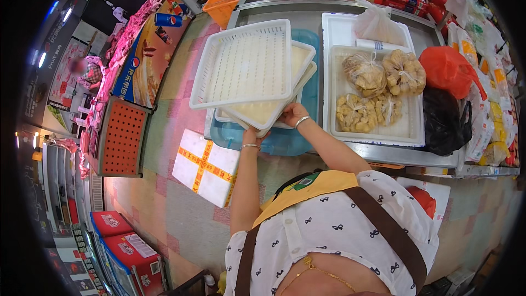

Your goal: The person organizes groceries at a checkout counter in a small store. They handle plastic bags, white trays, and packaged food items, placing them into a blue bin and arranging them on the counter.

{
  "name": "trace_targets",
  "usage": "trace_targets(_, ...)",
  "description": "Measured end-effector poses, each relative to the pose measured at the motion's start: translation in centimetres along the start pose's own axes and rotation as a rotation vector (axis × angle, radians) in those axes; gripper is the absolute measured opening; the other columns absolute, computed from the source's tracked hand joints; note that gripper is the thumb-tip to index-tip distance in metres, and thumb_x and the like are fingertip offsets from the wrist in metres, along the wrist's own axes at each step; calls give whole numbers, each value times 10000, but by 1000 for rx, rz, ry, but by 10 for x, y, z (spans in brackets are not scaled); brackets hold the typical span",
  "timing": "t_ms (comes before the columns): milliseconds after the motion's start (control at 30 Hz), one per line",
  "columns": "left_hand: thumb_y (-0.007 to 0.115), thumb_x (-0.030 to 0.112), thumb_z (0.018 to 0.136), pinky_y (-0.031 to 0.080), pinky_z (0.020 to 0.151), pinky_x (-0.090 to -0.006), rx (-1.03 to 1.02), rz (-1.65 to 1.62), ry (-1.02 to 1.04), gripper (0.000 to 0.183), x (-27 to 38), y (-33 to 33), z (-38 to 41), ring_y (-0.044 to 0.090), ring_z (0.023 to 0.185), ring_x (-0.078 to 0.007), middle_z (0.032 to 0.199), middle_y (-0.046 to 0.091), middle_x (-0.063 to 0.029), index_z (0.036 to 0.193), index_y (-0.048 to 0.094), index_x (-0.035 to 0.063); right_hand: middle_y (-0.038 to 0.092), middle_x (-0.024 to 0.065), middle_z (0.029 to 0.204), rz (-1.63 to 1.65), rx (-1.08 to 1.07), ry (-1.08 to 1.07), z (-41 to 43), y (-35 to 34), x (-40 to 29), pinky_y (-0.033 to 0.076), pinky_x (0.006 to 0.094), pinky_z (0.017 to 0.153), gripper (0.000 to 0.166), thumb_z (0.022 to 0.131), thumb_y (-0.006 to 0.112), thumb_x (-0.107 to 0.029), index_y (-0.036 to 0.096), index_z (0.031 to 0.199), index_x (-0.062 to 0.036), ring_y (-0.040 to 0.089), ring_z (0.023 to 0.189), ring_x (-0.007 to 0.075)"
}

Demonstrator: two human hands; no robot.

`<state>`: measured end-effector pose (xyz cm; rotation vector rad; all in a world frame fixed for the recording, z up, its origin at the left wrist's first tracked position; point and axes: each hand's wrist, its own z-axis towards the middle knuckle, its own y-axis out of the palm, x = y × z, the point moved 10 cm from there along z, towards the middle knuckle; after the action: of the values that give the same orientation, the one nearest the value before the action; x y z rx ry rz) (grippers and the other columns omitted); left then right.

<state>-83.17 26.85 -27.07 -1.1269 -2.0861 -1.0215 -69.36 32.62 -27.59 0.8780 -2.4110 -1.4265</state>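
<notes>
A stack of shallow plastic trays lies turned at different angles. The white slotted tray (246, 63) is uppermost. Below it, a tray with a pale yellowish inside (263, 113) shows its near corner, and the rim of another tray (310, 74) shows under that. Fingers of my left hand (255, 135) curl around the near corner of the lower trays. My right hand (294, 114) grips the lower trays' right edge; its fingertips are partly hidden. Under the stack is a translucent blue plastic bin (287, 146).
Right of the stack, a white tray (335, 131) with several tied bags of yellowish food (363, 74) rests on a metal counter (378, 154). Red (448, 70) and black (441, 121) plastic bags sit beside it. A taped foam box (205, 168) is low at left. A person (92, 72) stands behind the meat display.
</notes>
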Motion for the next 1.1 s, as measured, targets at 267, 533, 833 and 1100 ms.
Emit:
trace_targets(267,390,202,845,497,660,-415,30,38,-3,319,-1,4,5,550,889,-290,1056,523,-131,1133,432,71,491,171,972,-140,-68,31,2,-1,-10,354,499,887,314,667,415,27,467,976,42,474,950,333)
trace_targets(533,440,194,836,505,654,-426,34,48,-12,332,-4,-18,4,574,853,-295,1023,534,-149,1121,416,25,497,204,938,-419,9,2,-42,8,-40,453,446,762,382,785,486,-222,421,1043,52,517,865,329)
trace_targets(833,599,197,741,511,577,-313,297,355,172,414,120,-80,-10,593,718,-215,898,549,-128,1030,404,-26,482,147,927,-706,282,-251,-65,44,-100,479,438,609,779,704,492,-591,285,1222,-48,526,782,260)
trace_targets(1100,539,189,779,504,649,-310,239,252,439,335,211,-110,58,578,833,-243,991,551,-112,1068,472,33,474,162,1100,-749,283,-526,-15,31,-123,471,466,657,677,740,517,-453,283,1221,-39,524,935,292)
